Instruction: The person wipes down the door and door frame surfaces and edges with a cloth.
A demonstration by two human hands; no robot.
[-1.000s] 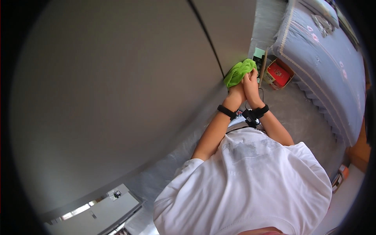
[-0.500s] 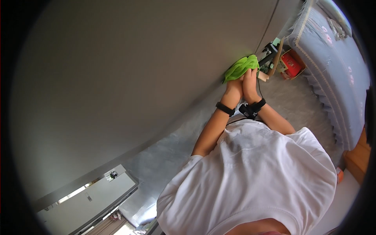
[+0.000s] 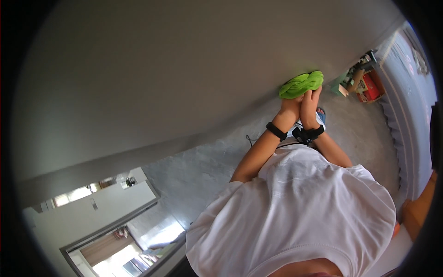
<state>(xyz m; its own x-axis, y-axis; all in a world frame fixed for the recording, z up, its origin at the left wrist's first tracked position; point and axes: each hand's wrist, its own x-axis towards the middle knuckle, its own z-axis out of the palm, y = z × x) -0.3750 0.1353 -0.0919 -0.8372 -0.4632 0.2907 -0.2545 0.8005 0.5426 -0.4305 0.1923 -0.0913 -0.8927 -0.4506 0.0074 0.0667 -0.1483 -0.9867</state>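
Note:
A bright green cloth [image 3: 301, 84] is pressed against the grey wall [image 3: 175, 78] at about chest height. My left hand [image 3: 291, 105] and my right hand [image 3: 310, 102] sit side by side just under the cloth, both gripping its lower edge. Each wrist wears a black band. My white shirt [image 3: 295, 212] fills the lower middle of the view.
A grey concrete floor [image 3: 198, 171] runs along the wall's foot. A red box and other small items [image 3: 367, 83] stand in the far corner. A blue-grey ruffled fabric surface [image 3: 410, 106] lies at the right. An open doorway or window frame [image 3: 110, 221] shows at lower left.
The view has swung, so the cloth and hands sit further right and the doorway shows more. Both hands stay on the green cloth against the wall.

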